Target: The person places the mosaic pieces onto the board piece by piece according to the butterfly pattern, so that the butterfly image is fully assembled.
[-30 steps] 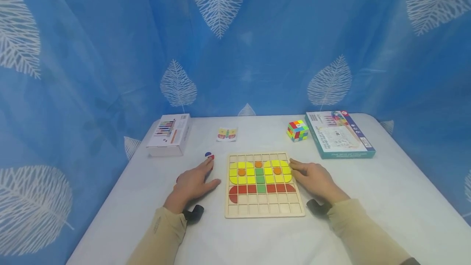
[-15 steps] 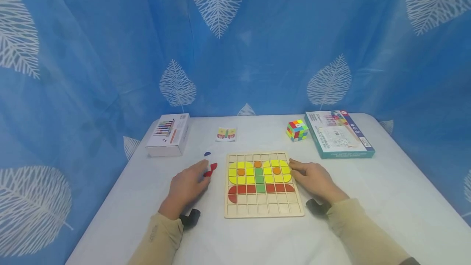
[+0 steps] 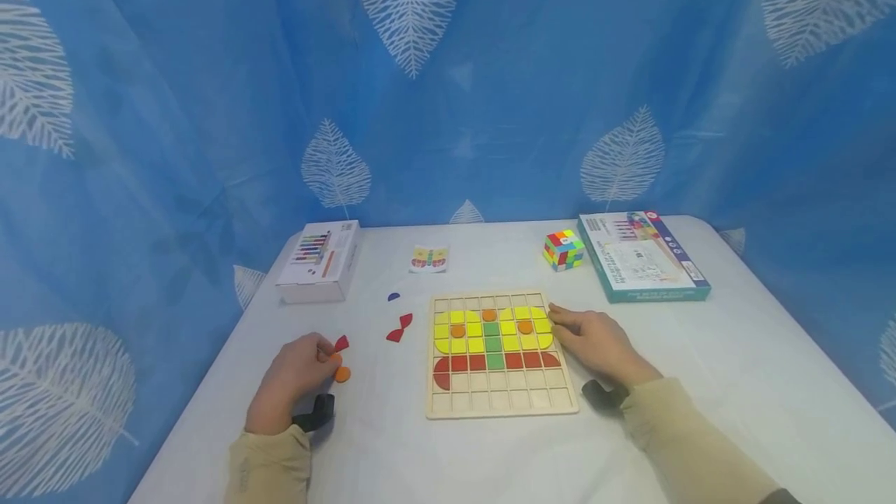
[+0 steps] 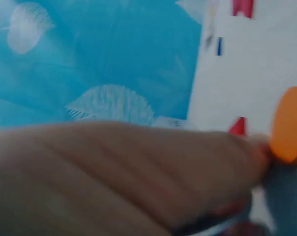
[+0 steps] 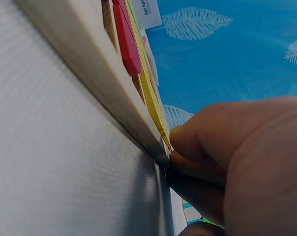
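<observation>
A square wooden grid board (image 3: 504,404) bears yellow, green, red and orange pieces forming a butterfly-like pattern. My right hand (image 3: 602,341) holds its right edge, with thumb and fingertips gathered there in the right wrist view. Left of the board, my left hand (image 3: 290,372) has curled fingers, pinching an orange disc (image 3: 336,359) partly covered by the fingertips. A second orange disc (image 3: 342,374) lies just below it, and a red piece (image 3: 341,343) just beyond. In the left wrist view, a large orange disc (image 4: 290,125) shows at the fingertips.
Two red quarter pieces (image 3: 400,327) and a blue half disc (image 3: 394,297) lie between left hand and board. A pattern card (image 3: 428,259), a puzzle cube (image 3: 563,250), a white box (image 3: 320,260) and a teal-edged box (image 3: 642,257) stand farther back.
My left hand has moved left and toward me, away from the two red quarters, which now show fully. Its fingers have curled at an orange disc. The right hand stays at the board.
</observation>
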`<state>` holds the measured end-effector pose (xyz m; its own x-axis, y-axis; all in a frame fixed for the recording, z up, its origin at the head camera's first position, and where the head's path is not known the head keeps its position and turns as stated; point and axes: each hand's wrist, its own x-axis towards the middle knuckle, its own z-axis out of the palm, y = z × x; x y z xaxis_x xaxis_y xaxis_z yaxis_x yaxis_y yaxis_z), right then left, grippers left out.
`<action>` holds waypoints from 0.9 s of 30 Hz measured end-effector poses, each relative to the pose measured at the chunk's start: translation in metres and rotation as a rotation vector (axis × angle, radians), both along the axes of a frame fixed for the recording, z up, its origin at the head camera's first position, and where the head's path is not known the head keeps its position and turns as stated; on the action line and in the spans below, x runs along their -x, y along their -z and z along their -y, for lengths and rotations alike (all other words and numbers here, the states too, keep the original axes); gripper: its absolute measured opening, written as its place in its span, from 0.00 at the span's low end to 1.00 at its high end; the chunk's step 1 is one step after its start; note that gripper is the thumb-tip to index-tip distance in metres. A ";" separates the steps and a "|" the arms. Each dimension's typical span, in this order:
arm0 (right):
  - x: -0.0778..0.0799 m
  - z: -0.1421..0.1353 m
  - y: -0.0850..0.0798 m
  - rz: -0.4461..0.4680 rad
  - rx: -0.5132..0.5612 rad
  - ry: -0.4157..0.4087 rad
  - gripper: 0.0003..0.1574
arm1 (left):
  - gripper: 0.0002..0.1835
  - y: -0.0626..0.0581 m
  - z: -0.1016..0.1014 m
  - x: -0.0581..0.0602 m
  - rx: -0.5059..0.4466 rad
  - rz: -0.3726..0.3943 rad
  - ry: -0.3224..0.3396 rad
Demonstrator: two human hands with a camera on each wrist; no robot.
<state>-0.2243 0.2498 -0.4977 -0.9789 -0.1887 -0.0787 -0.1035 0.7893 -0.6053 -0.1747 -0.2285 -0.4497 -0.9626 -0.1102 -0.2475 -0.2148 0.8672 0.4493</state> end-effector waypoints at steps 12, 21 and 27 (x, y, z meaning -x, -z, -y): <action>0.000 -0.002 0.000 -0.002 0.004 -0.002 0.34 | 0.12 0.018 -0.035 0.013 0.069 -0.162 0.117; -0.001 -0.003 0.003 -0.011 0.006 0.006 0.33 | 0.12 0.020 -0.072 0.009 0.049 -0.274 0.182; -0.001 -0.001 0.000 -0.013 0.011 0.002 0.33 | 0.12 0.023 -0.126 -0.008 -0.006 -0.380 0.475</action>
<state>-0.2230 0.2512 -0.4976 -0.9801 -0.1880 -0.0641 -0.1101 0.7825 -0.6128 -0.1670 -0.1029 -0.4729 -0.9272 0.3533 0.1241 0.3715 0.8261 0.4237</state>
